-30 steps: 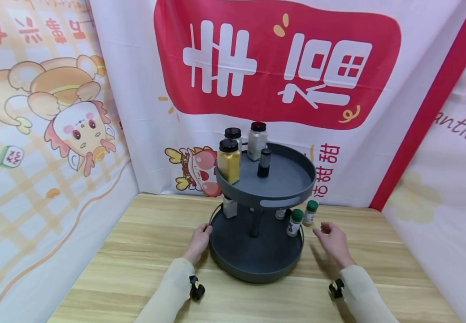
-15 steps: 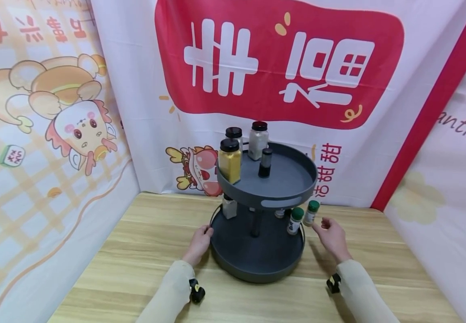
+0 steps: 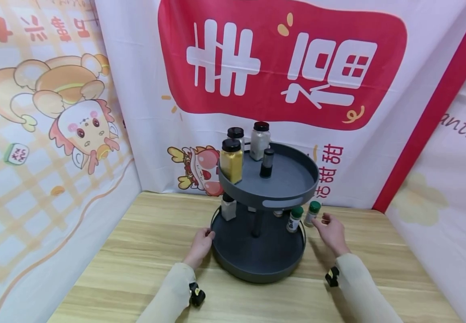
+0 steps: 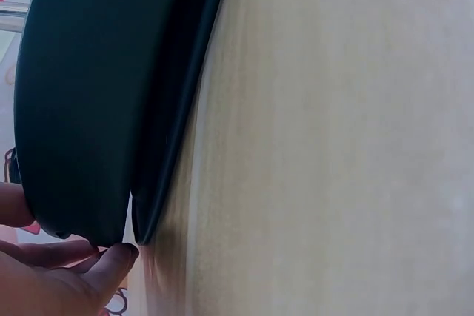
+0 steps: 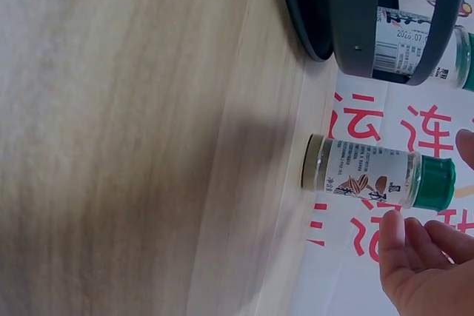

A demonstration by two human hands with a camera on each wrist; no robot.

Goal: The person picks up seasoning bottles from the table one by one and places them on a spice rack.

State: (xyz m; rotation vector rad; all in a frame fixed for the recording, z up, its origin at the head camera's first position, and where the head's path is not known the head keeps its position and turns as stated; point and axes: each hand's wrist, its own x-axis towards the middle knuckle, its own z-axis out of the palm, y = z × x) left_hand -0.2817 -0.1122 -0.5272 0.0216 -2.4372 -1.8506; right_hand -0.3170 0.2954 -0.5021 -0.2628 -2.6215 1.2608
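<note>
A dark grey two-tier turntable rack (image 3: 259,273) stands on the wooden table. My left hand (image 3: 200,247) grips the lower tier's left rim; in the left wrist view the fingers (image 4: 111,268) pinch its edge. To the rack's right, a green-capped spice jar (image 3: 312,215) stands upright on the table. My right hand (image 3: 331,235) reaches beside it, thumb and fingers spread on either side in the right wrist view, where a gap shows between the fingers (image 5: 394,246) and the labelled jar (image 5: 370,172). Another green-capped jar (image 3: 294,220) stands inside the lower tier at the right.
The upper tier (image 3: 293,172) holds a yellow-filled jar (image 3: 231,163), two black-capped jars behind it, one a white-filled jar (image 3: 260,142), and a small dark bottle (image 3: 267,163). A black-capped jar (image 3: 228,208) stands on the lower tier's left. Printed cloths (image 3: 136,89) hang behind and beside the table.
My right hand has moved forward and up to the green-capped jar on the table. The lower tier's jars have shifted slightly left within the rack. My left hand stays on the rim.
</note>
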